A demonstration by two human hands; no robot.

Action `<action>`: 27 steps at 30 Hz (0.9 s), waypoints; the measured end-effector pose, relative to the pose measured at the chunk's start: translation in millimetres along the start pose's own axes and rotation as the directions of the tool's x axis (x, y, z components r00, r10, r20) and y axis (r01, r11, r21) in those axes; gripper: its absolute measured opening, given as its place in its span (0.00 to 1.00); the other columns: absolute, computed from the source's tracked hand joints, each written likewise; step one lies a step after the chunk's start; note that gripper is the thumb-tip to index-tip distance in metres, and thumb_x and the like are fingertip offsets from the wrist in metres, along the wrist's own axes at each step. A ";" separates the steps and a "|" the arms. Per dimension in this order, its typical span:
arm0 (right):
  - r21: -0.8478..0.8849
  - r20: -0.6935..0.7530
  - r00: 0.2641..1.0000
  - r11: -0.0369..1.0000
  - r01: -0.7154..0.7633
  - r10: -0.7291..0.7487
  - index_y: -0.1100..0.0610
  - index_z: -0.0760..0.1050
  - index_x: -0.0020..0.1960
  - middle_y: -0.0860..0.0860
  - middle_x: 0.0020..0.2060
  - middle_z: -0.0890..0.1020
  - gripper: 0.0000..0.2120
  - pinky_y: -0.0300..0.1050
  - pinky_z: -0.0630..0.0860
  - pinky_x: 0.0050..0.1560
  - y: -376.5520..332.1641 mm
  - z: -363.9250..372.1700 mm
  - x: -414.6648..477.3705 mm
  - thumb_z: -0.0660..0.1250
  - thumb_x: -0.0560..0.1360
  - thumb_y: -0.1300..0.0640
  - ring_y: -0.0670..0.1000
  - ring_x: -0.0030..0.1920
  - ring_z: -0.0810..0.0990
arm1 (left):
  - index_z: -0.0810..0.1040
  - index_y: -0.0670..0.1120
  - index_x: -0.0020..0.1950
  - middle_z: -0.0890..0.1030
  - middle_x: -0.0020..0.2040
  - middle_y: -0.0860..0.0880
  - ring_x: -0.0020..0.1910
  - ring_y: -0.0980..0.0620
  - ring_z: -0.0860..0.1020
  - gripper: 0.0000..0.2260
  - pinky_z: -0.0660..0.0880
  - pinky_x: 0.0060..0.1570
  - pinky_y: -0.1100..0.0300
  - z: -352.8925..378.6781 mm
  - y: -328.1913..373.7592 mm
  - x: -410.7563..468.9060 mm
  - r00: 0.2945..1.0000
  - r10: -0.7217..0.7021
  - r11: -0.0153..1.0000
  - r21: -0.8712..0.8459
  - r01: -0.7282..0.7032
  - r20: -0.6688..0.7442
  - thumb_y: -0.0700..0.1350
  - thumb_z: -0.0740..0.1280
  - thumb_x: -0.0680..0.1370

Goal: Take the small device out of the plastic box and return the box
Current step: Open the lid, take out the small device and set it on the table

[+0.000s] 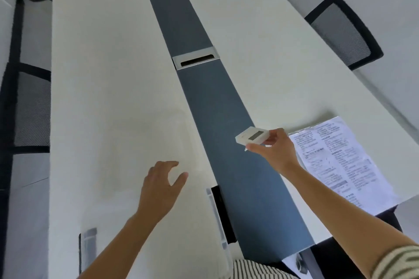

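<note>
The small device [251,135] is a flat white block with a grey screen. My right hand [275,150] pinches it by one end and holds it in the air above the blue strip of the table. The plastic box [158,138] is clear and only faintly outlined on the white tabletop, left of the strip. My left hand [162,184] is spread at the box's near edge, with thumb and fingers apart. Whether it touches the box is unclear.
A printed paper sheet [340,158] lies on the table right of my right hand. A cable port [196,60] sits in the blue strip farther away, and an open cable flap [216,213] lies near me. Black mesh chairs stand at the right [344,31] and left [29,106].
</note>
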State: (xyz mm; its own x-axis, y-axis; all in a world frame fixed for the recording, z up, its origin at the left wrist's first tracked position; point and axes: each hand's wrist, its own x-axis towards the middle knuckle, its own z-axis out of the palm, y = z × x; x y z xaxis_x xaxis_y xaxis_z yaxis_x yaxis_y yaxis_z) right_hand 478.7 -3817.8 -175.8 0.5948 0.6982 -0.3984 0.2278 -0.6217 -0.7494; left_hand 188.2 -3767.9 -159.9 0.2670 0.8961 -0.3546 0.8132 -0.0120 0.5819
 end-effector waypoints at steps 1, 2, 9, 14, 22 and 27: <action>-0.016 -0.016 0.999 0.999 -0.028 0.028 0.52 0.71 0.52 0.42 0.42 0.81 0.30 0.41 0.75 0.43 1.0 4.2 17.6 0.79 0.57 0.44 0.47 0.48 0.81 | 0.74 0.50 0.64 0.76 0.62 0.52 0.63 0.50 0.73 0.20 0.65 0.64 0.53 2.3 -10.8 1.8 1.000 -0.011 0.994 0.108 0.010 0.009 0.58 0.61 0.76; -0.033 -0.027 0.999 0.998 -0.045 0.044 0.52 0.70 0.52 0.42 0.42 0.80 0.29 0.41 0.73 0.42 1.2 8.8 32.5 0.79 0.57 0.44 0.48 0.47 0.80 | 0.75 0.50 0.64 0.78 0.62 0.52 0.63 0.50 0.73 0.23 0.64 0.65 0.53 4.5 -19.6 2.0 1.000 -0.019 0.978 0.210 0.015 0.018 0.62 0.58 0.76; -0.114 -0.086 0.992 0.988 -0.107 0.098 0.56 0.69 0.54 0.48 0.45 0.80 0.31 0.45 0.72 0.42 13.2 37.3 92.1 0.77 0.59 0.42 0.53 0.47 0.79 | 0.80 0.55 0.55 0.83 0.49 0.57 0.52 0.54 0.79 0.35 0.63 0.58 0.58 12.7 -34.1 2.7 1.000 0.026 0.934 0.356 -0.018 -0.017 0.71 0.40 0.72; -0.197 -0.123 0.988 0.974 -0.115 0.092 0.56 0.66 0.55 0.50 0.48 0.81 0.34 0.47 0.73 0.42 14.1 46.6 95.4 0.75 0.60 0.38 0.56 0.48 0.80 | 0.80 0.55 0.53 0.83 0.47 0.58 0.49 0.54 0.79 0.35 0.65 0.55 0.58 13.7 -35.1 2.4 0.998 0.042 0.934 0.356 -0.026 -0.036 0.71 0.39 0.72; -0.302 -0.122 0.985 0.941 -0.156 0.124 0.57 0.65 0.58 0.53 0.52 0.81 0.41 0.49 0.71 0.44 5.9 46.1 89.8 0.70 0.58 0.31 0.60 0.51 0.79 | 0.80 0.55 0.52 0.83 0.46 0.58 0.49 0.55 0.79 0.35 0.66 0.54 0.58 13.6 -35.2 1.1 0.997 0.062 0.928 0.370 -0.037 -0.056 0.71 0.39 0.72; -0.390 -0.157 0.982 0.907 -0.157 0.102 0.58 0.60 0.70 0.54 0.63 0.75 0.51 0.54 0.71 0.53 -0.6 40.2 74.9 0.68 0.59 0.28 0.58 0.64 0.73 | 0.78 0.50 0.57 0.80 0.54 0.54 0.56 0.51 0.77 0.29 0.66 0.56 0.59 8.6 -39.4 -1.6 0.990 0.089 0.962 0.265 -0.058 -0.109 0.67 0.50 0.73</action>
State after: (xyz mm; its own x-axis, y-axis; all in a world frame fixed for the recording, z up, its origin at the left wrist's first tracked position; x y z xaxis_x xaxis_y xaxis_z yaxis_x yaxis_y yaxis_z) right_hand 492.1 -3750.8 -226.5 0.7285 0.5667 -0.3850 0.4141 -0.8119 -0.4116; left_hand 160.1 -3772.6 -188.6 0.2805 0.9345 -0.2192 0.9045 -0.1809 0.3862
